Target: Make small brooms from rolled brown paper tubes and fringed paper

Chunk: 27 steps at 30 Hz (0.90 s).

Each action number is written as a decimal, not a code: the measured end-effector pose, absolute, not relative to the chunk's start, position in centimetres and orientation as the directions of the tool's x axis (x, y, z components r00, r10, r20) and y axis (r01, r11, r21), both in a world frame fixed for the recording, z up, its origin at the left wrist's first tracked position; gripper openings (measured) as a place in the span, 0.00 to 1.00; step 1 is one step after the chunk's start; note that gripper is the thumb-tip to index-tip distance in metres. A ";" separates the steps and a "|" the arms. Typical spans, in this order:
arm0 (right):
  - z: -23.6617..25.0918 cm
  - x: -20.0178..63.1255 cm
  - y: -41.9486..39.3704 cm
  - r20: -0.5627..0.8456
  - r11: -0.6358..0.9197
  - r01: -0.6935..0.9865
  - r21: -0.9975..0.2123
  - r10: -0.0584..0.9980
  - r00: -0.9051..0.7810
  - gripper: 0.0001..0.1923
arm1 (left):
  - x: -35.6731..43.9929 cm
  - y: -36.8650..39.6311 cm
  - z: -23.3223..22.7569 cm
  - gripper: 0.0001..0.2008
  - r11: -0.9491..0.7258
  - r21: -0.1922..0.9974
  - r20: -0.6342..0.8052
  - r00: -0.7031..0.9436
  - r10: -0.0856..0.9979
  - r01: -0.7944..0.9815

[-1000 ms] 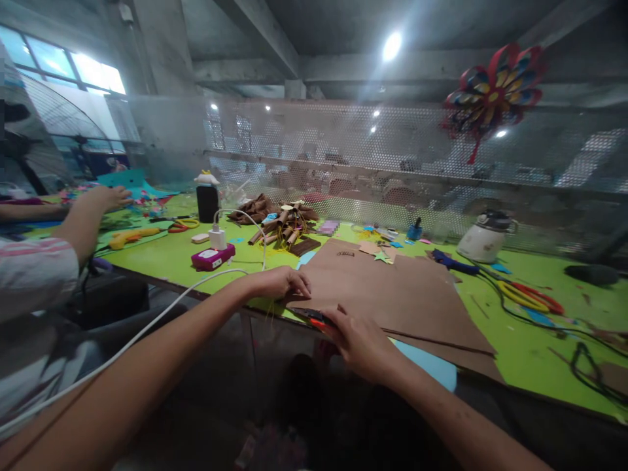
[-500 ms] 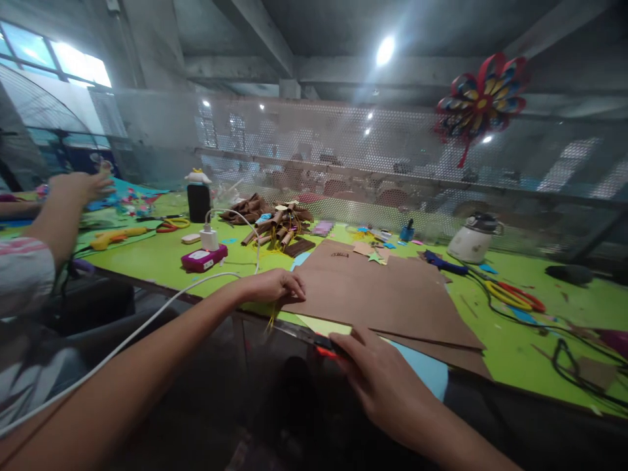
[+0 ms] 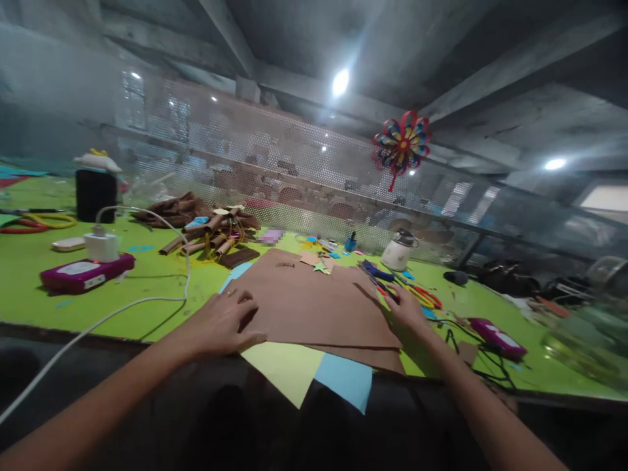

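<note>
My left hand [image 3: 230, 320] rests on the left front edge of a brown cardboard sheet [image 3: 314, 307], fingers bent but apart, holding nothing. At the sheet's right edge, my right hand [image 3: 408, 309] is closed around a narrow bladed tool with red on its handle, seemingly scissors [image 3: 380, 286]; the fingers partly hide it. Its tip points away, toward the blue glue gun [image 3: 377, 271]. Beneath the cardboard, a pale yellow paper [image 3: 287, 366] and a light blue paper [image 3: 346, 379] stick out over the table's front edge. A green star [image 3: 321, 267] lies at the cardboard's back.
Rolled brown tubes [image 3: 216, 232] with yellow string lie back left. A purple power strip [image 3: 88, 271] holds a white plug and cable. At right are yellow-and-red-handled scissors [image 3: 426, 296], a white kettle-like jug [image 3: 398, 252] and another purple box [image 3: 498, 338]. A perforated screen [image 3: 294, 176] stands behind.
My view has turned right. My right hand moved from the table's front edge to the cardboard's right side, bringing the scissors along. My left hand's fingers have spread. The co-worker's arm is out of view.
</note>
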State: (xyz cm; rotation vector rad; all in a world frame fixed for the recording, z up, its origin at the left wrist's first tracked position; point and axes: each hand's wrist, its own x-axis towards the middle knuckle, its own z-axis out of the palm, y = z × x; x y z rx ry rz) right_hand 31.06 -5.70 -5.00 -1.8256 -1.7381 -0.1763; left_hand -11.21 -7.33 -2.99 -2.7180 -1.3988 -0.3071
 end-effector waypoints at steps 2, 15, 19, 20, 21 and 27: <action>-5.3 30.7 -4.1 0.467 0.057 0.945 -0.321 0.878 0.106 0.20 | -11.4 -7.2 -3.4 0.33 -0.563 0.045 0.179 0.548 0.817 0.825; -1.6 22.7 -6.5 0.038 0.492 0.825 -0.278 0.864 -0.502 0.32 | -12.3 -5.9 -4.7 0.33 -0.583 0.129 0.215 0.551 0.806 0.802; -1.2 22.0 -6.4 -0.140 0.417 0.842 -0.342 0.864 -0.484 0.30 | -12.0 -5.8 -3.6 0.34 -0.566 0.147 0.155 0.547 0.823 0.811; -1.1 22.0 -6.2 -0.156 0.406 0.841 -0.357 0.862 -0.483 0.27 | -11.9 -5.9 -3.3 0.34 -0.560 0.151 0.134 0.544 0.828 0.815; -1.1 22.0 -6.1 -0.162 0.407 0.838 -0.362 0.858 -0.487 0.23 | -11.7 -6.0 -3.0 0.34 -0.554 0.155 0.115 0.542 0.832 0.818; 0.4 23.0 -7.2 -0.065 0.453 0.797 -0.399 0.854 -0.517 0.12 | -11.7 -5.9 -1.6 0.33 -0.461 0.306 0.374 0.340 0.863 0.833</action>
